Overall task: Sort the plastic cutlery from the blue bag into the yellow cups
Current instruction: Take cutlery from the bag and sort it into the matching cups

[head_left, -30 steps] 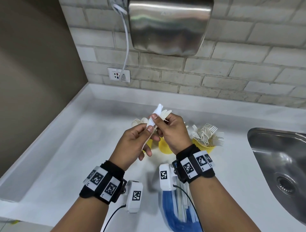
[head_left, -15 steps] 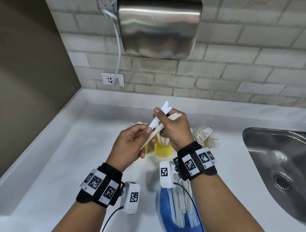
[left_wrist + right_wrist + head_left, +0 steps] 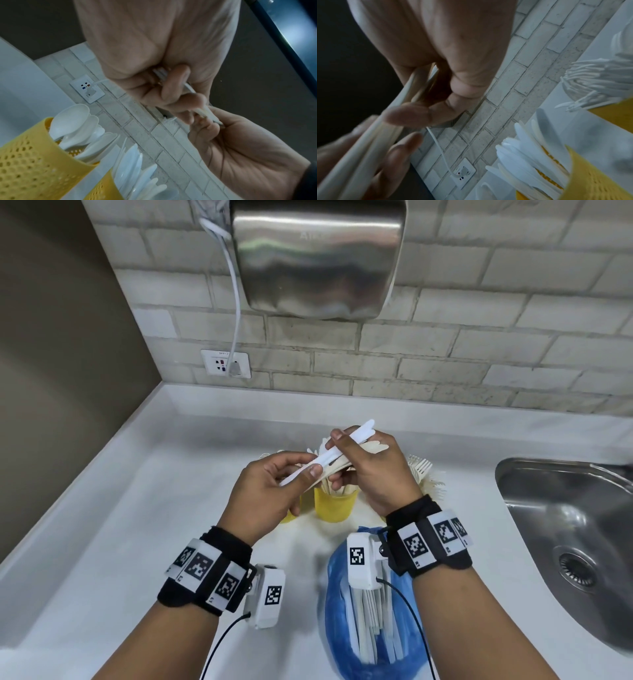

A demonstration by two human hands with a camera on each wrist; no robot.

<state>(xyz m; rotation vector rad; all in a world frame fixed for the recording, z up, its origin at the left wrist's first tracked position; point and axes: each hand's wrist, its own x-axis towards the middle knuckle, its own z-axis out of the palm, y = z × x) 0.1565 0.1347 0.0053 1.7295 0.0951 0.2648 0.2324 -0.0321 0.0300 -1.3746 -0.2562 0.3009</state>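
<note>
Both hands hold a small bunch of white and cream plastic cutlery [image 3: 337, 455] above the yellow cups. My left hand [image 3: 274, 491] pinches its lower end between thumb and fingers; my right hand [image 3: 363, 470] grips its upper part. A yellow perforated cup [image 3: 334, 505] with knives stands below the hands. To its left stands a cup of spoons [image 3: 34, 162], mostly hidden in the head view. A cup of forks [image 3: 426, 477] stands to the right. The blue bag [image 3: 363, 638] lies near me under the right wrist, with several pieces inside.
A steel sink [image 3: 568, 539] is set into the white counter [image 3: 137, 525] at the right. A metal hand dryer [image 3: 317, 258] hangs on the brick wall above, its cable plugged into a wall socket [image 3: 226, 364]. A brown wall closes the left side.
The cutlery bunch has tilted from nearly upright to a flatter slant across the hands. Both hands stay together above the cups; the head camera has shifted, bringing more of the bag into view.
</note>
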